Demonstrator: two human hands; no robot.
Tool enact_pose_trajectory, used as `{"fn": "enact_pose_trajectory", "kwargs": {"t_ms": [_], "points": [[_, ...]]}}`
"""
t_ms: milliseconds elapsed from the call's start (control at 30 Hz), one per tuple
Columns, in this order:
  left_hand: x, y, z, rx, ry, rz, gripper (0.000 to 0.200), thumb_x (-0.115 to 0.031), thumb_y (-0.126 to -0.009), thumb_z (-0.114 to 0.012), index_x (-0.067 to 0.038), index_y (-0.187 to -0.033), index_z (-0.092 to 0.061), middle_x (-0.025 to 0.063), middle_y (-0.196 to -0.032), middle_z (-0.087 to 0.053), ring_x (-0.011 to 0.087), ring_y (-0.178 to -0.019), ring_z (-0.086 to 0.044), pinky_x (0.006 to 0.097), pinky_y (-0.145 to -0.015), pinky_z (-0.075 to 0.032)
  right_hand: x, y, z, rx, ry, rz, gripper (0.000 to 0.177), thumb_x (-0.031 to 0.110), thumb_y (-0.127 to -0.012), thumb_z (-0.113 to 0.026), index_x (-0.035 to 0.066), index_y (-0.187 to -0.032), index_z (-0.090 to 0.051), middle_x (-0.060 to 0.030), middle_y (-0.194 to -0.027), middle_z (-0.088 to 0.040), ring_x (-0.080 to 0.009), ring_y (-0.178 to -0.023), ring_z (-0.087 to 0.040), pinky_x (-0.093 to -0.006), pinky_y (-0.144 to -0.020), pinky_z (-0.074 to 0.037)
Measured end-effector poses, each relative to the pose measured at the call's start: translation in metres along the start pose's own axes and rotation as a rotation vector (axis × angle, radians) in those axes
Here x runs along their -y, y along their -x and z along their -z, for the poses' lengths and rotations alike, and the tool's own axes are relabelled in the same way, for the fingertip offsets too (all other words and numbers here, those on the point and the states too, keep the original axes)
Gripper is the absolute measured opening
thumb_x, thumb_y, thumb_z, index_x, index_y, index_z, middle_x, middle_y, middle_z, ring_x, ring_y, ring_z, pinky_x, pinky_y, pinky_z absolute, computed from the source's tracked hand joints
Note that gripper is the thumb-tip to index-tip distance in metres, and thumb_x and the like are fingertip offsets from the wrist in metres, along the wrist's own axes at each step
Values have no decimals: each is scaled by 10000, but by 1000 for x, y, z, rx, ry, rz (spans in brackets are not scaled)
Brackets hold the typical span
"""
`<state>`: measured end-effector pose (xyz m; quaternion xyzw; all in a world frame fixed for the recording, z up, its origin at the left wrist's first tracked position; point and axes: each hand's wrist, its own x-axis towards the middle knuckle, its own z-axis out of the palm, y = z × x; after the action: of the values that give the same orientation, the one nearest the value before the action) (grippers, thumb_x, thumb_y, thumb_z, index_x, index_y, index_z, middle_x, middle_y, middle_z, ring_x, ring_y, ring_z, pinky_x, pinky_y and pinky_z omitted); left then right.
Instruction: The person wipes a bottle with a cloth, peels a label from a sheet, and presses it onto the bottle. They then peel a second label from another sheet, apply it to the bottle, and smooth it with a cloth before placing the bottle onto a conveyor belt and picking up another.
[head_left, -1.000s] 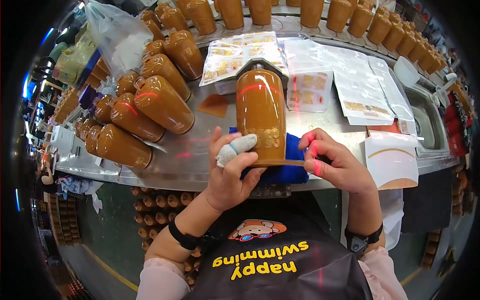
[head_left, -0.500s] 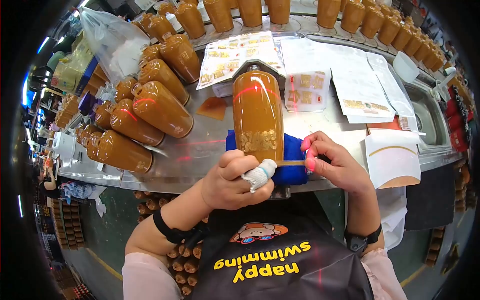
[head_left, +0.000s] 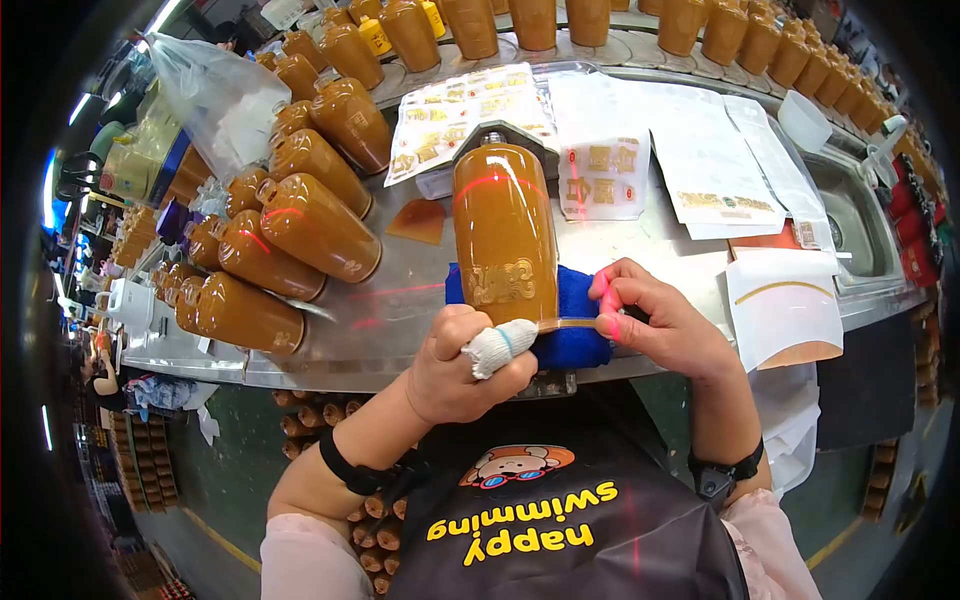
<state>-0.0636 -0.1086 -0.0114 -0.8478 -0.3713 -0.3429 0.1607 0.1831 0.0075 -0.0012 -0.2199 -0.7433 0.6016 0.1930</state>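
Note:
An orange-brown ceramic bottle (head_left: 503, 225) lies lengthwise on a blue cloth (head_left: 575, 318) in a metal jig, its base toward me and a gold ornament label near that base. My left hand (head_left: 468, 365), thumb wrapped in a white fabric cot, is curled against the bottle's base and presses a thin gold strip (head_left: 566, 323) onto it. My right hand (head_left: 648, 322) pinches the free end of that strip just to the right of the bottle, over the blue cloth.
Several finished bottles (head_left: 300, 225) lie stacked at the left of the steel table (head_left: 400, 300). Sheets of gold labels (head_left: 465, 105) and backing papers (head_left: 715, 165) lie behind. More upright bottles (head_left: 760, 45) line the back. A sink (head_left: 850, 230) is at right.
My left hand slid down from the bottle's side to its base, thumb now pressing the strip. My right hand kept hold of the strip's end. The bottle appears slightly turned.

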Motion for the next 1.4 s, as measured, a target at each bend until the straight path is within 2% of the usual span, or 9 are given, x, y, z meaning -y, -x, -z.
{"fn": "enact_pose_trajectory", "kwargs": {"t_ms": [100, 333, 433, 533, 733, 933, 1133, 1333, 1400], "points": [[2, -9, 0, 22, -60, -67, 211, -123, -644, -706, -139, -841, -636, 11, -1112, -608, 216, -925, -482, 345, -671, -443, 0, 0, -2, -13, -10, -5, 221, 237, -944, -637, 47, -845, -579, -47, -1078, -485, -120, -913, -465, -249, -764, -422], [-1, 10, -3, -15, 11, 59, 263, -69, -573, -740, -116, -819, -659, 56, -1024, -603, 231, -869, -488, 351, -660, -446, 3, -2, -4, -11, -35, -38, 235, 248, -942, -646, 64, -826, -558, -40, -1088, -477, -94, -861, -457, -238, -759, -416], [1, 8, -7, -53, 27, 38, 266, -62, -577, -739, -115, -827, -666, 56, -1059, -607, 228, -857, -490, 347, -660, -445, -1, -4, -4, -11, -14, -11, 236, 252, -940, -649, 66, -826, -559, -40, -1086, -478, -95, -863, -459, -242, -760, -416], [4, -8, -3, -23, -25, -104, 256, -56, -581, -735, -126, -817, -666, 42, -1103, -610, 221, -863, -488, 341, -665, -436, -3, -5, -5, -10, 5, 30, 227, 245, -940, -638, 41, -863, -578, -55, -1045, -495, -138, -909, -475, -265, -789, -418], [-1, 12, -7, -29, 8, 62, 203, -90, -580, -706, -137, -771, -657, 40, -1090, -614, 240, -923, -460, 365, -702, -406, -2, -6, -5, -22, 45, 42, 225, 242, -933, -638, 26, -886, -593, -63, -1028, -504, -158, -925, -483, -277, -788, -422], [5, -5, -1, -1, 19, -56, 232, -51, -587, -725, -130, -797, -668, 21, -1134, -613, 215, -893, -481, 346, -673, -423, -7, -7, -6, -37, 32, 56, 222, 239, -924, -653, 27, -888, -594, -67, -1024, -504, -164, -911, -487, -281, -781, -426], [0, 11, -7, -39, 64, 78, 199, -83, -586, -714, -143, -766, -654, 49, -1103, -587, 249, -936, -462, 364, -728, -412, -5, -9, -7, -45, 55, 76, 219, 228, -915, -658, 23, -884, -590, -71, -994, -497, -176, -897, -488, -289, -781, -428], [3, -5, -5, -5, 11, -77, 209, -63, -596, -716, -156, -770, -645, 46, -1093, -579, 255, -922, -461, 363, -722, -400, -5, -10, -8, -47, 73, 76, 218, 224, -907, -667, 28, -863, -583, -77, -964, -492, -186, -900, -489, -294, -785, -425], [4, -3, -5, 8, 39, -45, 210, -66, -594, -717, -158, -769, -645, 43, -1090, -582, 252, -924, -460, 363, -720, -400, -4, -9, -9, -53, 68, 78, 219, 223, -904, -669, 29, -857, -581, -80, -960, -492, -188, -897, -491, -296, -784, -426]]}}
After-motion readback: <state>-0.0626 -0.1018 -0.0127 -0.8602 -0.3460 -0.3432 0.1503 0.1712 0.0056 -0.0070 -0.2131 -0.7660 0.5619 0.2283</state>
